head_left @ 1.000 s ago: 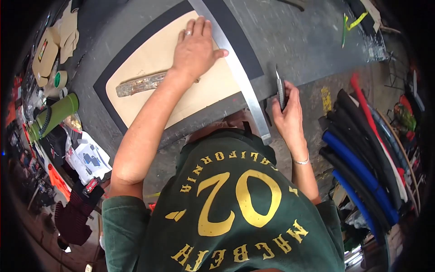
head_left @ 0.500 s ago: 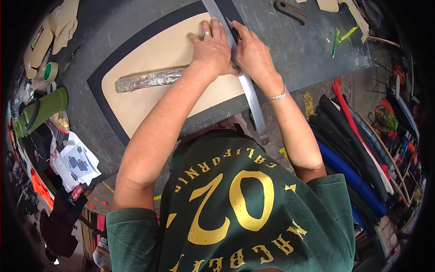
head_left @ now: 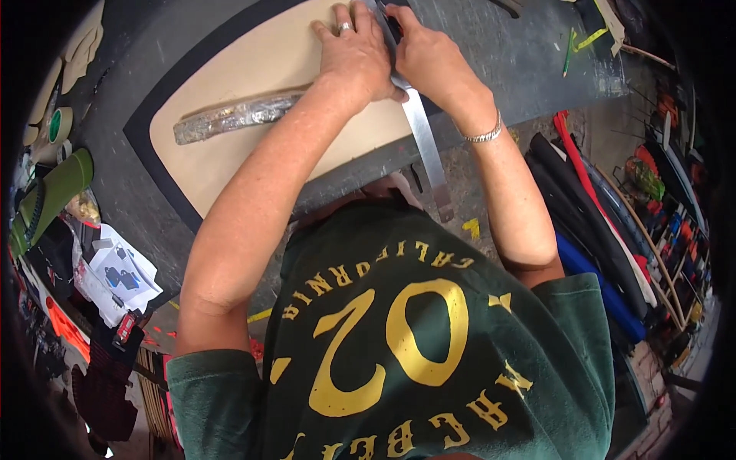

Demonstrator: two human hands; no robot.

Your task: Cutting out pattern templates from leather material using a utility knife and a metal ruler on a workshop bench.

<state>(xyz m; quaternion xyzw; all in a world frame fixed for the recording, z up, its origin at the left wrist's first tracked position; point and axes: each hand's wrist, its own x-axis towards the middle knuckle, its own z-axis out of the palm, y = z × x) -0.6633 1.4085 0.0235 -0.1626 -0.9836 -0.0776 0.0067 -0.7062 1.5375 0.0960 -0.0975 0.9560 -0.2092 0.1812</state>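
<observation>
While pressing down near the top edge of the view, left hand [head_left: 359, 55] lying flat with fingers spread on the metal straightedge [head_left: 418, 126] and the tan sheet [head_left: 253, 157] beneath it, ring showing on one finger. Right hand [head_left: 429, 57] sitting just beside it on the other side of the rule, grip closed narrow around a small dark tool [head_left: 394, 29], most of it hidden, kind impossible to tell.

Compared with half a second ago: both hands staying together at the rule, now pushed farther up and away from the body, closer to the upper rim. Compared with a second ago: right hand no longer hanging apart by the desk edge with the dark tool, now brought in against the straightedge.

Straightedge running long and narrow, long axis going from the hands at upper centre down and slightly right, near end overhanging the desk [head_left: 506, 73] edge and pointing toward the body. Tan sheet lying on a black mat [head_left: 157, 115], rounded corner at lower left. Foil-wrapped roll [head_left: 234, 116] resting across the sheet, long axis nearly crosswise to the rule, one end reaching under the left wrist. Bracelet circling the right wrist. Dark rolled materials [head_left: 594, 230] stacked on the floor at right.
</observation>
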